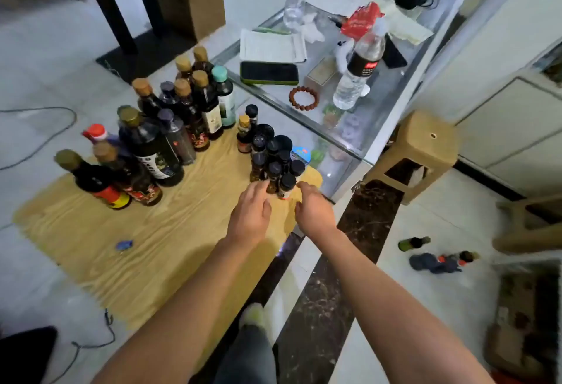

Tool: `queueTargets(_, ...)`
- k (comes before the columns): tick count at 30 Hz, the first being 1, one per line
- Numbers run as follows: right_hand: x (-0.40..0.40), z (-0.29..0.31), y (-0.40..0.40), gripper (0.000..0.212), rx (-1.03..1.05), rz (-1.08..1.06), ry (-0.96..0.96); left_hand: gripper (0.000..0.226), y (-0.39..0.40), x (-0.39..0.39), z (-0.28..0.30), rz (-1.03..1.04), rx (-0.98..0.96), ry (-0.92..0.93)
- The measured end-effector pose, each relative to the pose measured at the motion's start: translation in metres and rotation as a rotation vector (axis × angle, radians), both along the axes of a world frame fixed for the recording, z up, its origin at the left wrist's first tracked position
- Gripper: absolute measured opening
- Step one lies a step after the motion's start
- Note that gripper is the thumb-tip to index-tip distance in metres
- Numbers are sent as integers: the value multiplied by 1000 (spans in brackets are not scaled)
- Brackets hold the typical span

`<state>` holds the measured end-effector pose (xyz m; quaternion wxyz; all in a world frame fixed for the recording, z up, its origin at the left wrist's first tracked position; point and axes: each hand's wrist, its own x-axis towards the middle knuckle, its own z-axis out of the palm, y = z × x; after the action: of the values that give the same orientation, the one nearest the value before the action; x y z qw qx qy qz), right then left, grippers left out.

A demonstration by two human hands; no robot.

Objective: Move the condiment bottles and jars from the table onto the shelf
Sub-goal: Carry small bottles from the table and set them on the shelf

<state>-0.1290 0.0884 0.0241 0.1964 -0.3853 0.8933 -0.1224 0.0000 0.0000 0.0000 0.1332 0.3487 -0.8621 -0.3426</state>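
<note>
A low wooden table [100, 249] carries many condiment bottles. Tall dark bottles with gold caps [194, 103] stand at its far left, and a red-capped one [96, 134] stands beside them. A tight cluster of small black-capped jars [275, 155] stands at the table's right edge. My left hand [251, 216] and my right hand [314, 211] hover just in front of that cluster, fingers apart, on either side of the nearest jar [286, 187]. Neither hand holds anything. The fingertips are close to the jars; I cannot tell if they touch.
A glass counter [377, 146] to the right holds a phone [269, 73], papers, a bead bracelet [304, 97] and water bottles [359, 73]. A tan plastic stool [422, 152] stands beside it. Several small bottles [438, 257] lie on the floor at right. Cables run along the floor at left.
</note>
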Motion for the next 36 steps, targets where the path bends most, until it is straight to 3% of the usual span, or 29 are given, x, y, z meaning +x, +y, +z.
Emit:
queueTargets(3, -9, -7, -15, 58, 22, -13, -60, 53, -10, -21, -4, 91, 15, 38)
queueTargets(10, -23, -28, -27, 65, 77, 4, -60, 71, -19, -40, -8, -45, -15, -118)
queueTargets(20, -30, -42, -33, 51, 46, -16, -94, 72, -32, -55, -12, -33, -152, -263)
queueTargets(25, -35, -42, -47, 37, 12, -35, -87, 52, -43, -66, -14, -26, -128, -234)
queueTargets(29, -32, -47, -51, 33, -24, -66, -110, 40, -42, -62, -22, -51, -21, -103)
queueTargets(36, -36, -51, -43, 33, -187, -90, -207, 46, -43, -57, -30, -52, 87, 75)
